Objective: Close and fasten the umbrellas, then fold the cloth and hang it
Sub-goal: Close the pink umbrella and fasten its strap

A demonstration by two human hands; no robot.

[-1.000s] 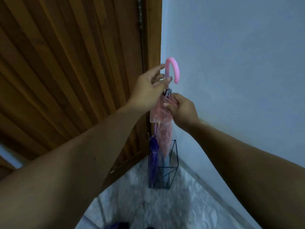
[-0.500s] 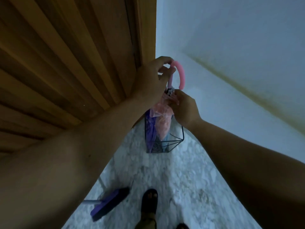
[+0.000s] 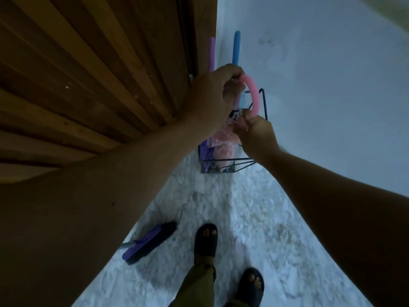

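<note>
Left grip: fingers are curling round the top of the pink umbrella's hooked handle, holding it.
Right grip: fingertips are pinching the crumpled pink canopy just under the handle, at about 5 o'clock from the left hand.
Pink umbrella: folded, standing with its lower end inside the stand; handle is arching over the stand's top.
Stand: dark wire frame sitting on the floor in the corner, at 12 o'clock from the feet.
Purple umbrella: lying in the stand at 9 o'clock of the pink one; its handle is rising at 12 o'clock above the left hand.
Blue handle: sticking up at 1 o'clock from the left hand, against the wall.
Door: wooden slats filling the 10 o'clock side.
Brush: purple, lying on the floor at 9 o'clock of the sandals.
</note>
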